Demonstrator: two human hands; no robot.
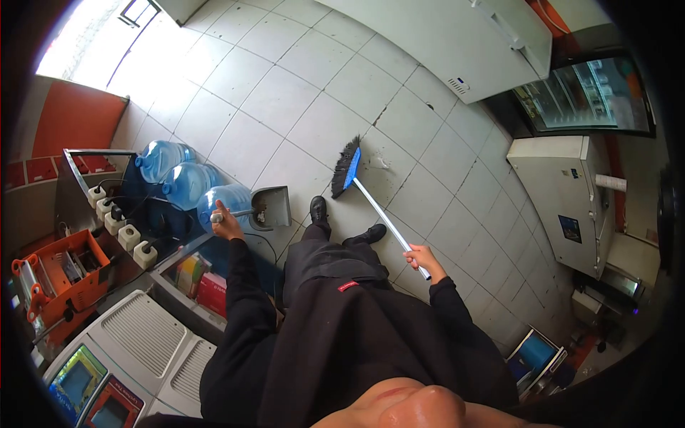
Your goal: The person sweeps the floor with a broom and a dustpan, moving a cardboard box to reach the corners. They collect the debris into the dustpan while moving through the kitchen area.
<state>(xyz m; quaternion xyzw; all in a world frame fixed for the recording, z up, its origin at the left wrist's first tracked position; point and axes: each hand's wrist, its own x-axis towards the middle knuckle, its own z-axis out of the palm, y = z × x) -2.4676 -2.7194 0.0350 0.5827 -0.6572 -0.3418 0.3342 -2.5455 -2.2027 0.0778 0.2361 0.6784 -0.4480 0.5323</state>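
My right hand [422, 261] is wrapped round the white handle of a broom [351, 170] with a blue head and dark bristles. The bristles rest on the tiled floor just beyond my shoes, beside a small patch of debris [380, 161]. My left hand [227, 222] grips the handle of a grey long-handled dustpan [280, 207], with the thumb along its end. Some debris lies inside the pan. It is close to a large blue water bottle [227, 200], to the left of my feet.
More blue water bottles [190, 184] stand along the counter on the left. An orange box [71, 274] with scissors and several plugs [129, 236] are on that counter. White cabinets [556, 200] and a glass-fronted fridge [581, 96] line the right side. Light-coloured tiles [285, 93] cover the floor.
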